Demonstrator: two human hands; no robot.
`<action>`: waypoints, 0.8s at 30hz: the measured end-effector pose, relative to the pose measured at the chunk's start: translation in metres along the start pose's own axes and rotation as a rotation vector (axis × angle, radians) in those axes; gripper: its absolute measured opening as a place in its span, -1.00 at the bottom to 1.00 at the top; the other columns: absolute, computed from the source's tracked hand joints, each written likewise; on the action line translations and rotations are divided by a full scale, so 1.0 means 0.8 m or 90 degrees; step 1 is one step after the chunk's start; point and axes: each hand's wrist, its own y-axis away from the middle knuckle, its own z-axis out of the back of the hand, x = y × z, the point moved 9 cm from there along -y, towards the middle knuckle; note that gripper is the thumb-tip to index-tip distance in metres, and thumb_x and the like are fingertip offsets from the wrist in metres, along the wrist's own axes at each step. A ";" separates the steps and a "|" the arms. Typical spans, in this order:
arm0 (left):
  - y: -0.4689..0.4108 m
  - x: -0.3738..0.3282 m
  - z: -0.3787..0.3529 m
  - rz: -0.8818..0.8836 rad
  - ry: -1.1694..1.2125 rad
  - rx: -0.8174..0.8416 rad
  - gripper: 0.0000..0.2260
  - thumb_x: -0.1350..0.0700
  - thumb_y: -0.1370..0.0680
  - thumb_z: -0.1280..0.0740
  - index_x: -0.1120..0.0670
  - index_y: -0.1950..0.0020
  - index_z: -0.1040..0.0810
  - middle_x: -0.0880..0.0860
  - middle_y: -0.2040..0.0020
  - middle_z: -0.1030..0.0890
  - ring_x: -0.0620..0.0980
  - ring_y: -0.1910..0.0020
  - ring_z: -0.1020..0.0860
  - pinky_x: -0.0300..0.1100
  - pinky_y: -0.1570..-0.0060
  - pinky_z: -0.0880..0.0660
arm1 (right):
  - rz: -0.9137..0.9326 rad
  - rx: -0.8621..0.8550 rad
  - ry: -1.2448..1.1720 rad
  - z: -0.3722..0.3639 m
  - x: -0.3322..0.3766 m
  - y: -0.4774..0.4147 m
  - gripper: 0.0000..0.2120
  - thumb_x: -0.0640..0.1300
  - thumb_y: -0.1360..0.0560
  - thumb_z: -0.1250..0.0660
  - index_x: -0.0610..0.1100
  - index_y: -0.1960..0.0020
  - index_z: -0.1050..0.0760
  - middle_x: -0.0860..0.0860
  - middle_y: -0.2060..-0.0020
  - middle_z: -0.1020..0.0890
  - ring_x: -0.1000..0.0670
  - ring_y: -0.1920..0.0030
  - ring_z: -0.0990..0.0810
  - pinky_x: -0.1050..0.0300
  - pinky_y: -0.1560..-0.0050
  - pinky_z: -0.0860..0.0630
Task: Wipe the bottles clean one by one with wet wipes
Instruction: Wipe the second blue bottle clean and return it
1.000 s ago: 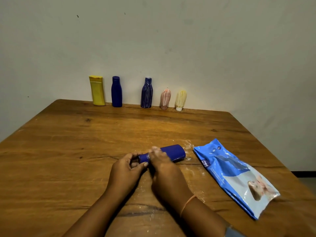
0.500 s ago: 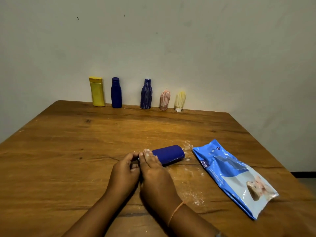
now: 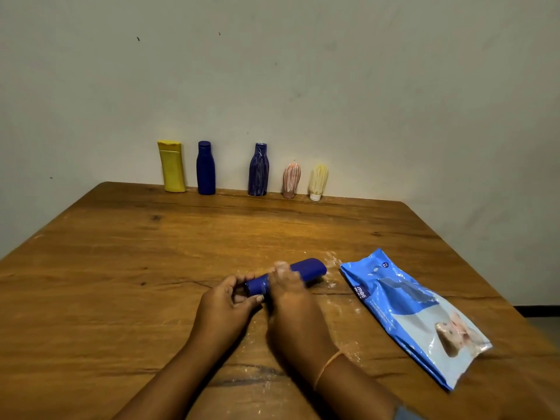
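A dark blue bottle (image 3: 309,268) lies on its side on the wooden table (image 3: 121,268), with its cap end pointing left. My left hand (image 3: 224,301) pinches the cap end between thumb and fingers. My right hand (image 3: 291,301) curls over the bottle's neck and middle, hiding that part. Something whitish shows at its fingertips, and I cannot tell whether it is a wipe. The blue and white wet wipes pack (image 3: 406,310) lies flat to the right of the bottle.
Along the far edge by the wall stand a yellow bottle (image 3: 171,166), a plain blue bottle (image 3: 206,168), a white-streaked blue bottle (image 3: 258,169), a streaked pink tube (image 3: 291,180) and a cream tube (image 3: 318,181). White smears mark the wood around the hands.
My right hand slid left along the bottle towards the cap, then back right, so the cap end shows again. The left hand and the bottle stayed almost in place.
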 end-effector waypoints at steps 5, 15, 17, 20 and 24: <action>-0.002 -0.004 0.004 -0.021 -0.024 -0.002 -0.83 0.30 -0.50 -0.33 0.03 0.03 -0.58 -0.02 0.22 -0.66 -0.29 0.32 -0.59 -0.43 0.30 -0.48 | 0.142 0.030 0.029 -0.009 0.043 0.015 -0.41 -0.20 -0.23 -0.51 -0.16 -0.25 -0.49 -0.07 -0.20 -0.57 -0.02 -0.25 -0.50 0.12 -0.25 -0.37; 0.001 -0.001 -0.003 0.030 0.036 0.035 -0.84 0.26 -0.46 -0.41 0.06 0.04 -0.53 0.06 0.25 -0.62 -0.01 0.27 -0.60 -0.06 0.15 -0.57 | -0.118 -0.027 -0.055 0.039 -0.091 -0.036 -0.44 -0.39 -0.45 -0.15 -0.16 -0.44 -0.24 -0.08 -0.45 -0.24 0.01 -0.47 -0.13 0.22 -0.46 0.14; 0.001 0.000 -0.002 0.033 0.052 0.031 -0.87 0.27 -0.47 -0.39 0.07 0.07 -0.52 0.05 0.29 -0.58 -0.02 0.29 -0.56 -0.11 0.20 -0.53 | -0.081 -0.028 -0.029 0.035 -0.070 -0.035 -0.42 -0.37 -0.46 -0.15 -0.13 -0.46 -0.19 -0.04 -0.48 -0.18 0.03 -0.48 -0.07 0.31 -0.39 0.22; -0.001 0.001 -0.003 0.040 0.058 0.035 -0.91 0.25 -0.49 -0.38 0.11 0.06 -0.54 0.09 0.29 -0.58 0.00 0.29 -0.56 -0.13 0.25 -0.50 | 0.007 -0.017 -0.041 0.017 -0.017 -0.019 -0.41 -0.34 -0.49 -0.19 -0.11 -0.48 -0.13 0.00 -0.48 -0.15 0.06 -0.49 -0.02 0.27 -0.39 0.18; -0.006 0.007 0.002 0.034 0.008 0.037 -0.99 0.19 -0.50 -0.37 0.09 0.10 -0.58 0.08 0.33 -0.59 -0.04 0.33 -0.52 -0.07 0.24 -0.48 | 0.127 0.026 -0.020 -0.007 0.031 0.002 -0.47 -0.25 -0.36 -0.41 -0.17 -0.32 -0.41 -0.07 -0.30 -0.48 -0.02 -0.36 -0.37 0.01 -0.38 -0.19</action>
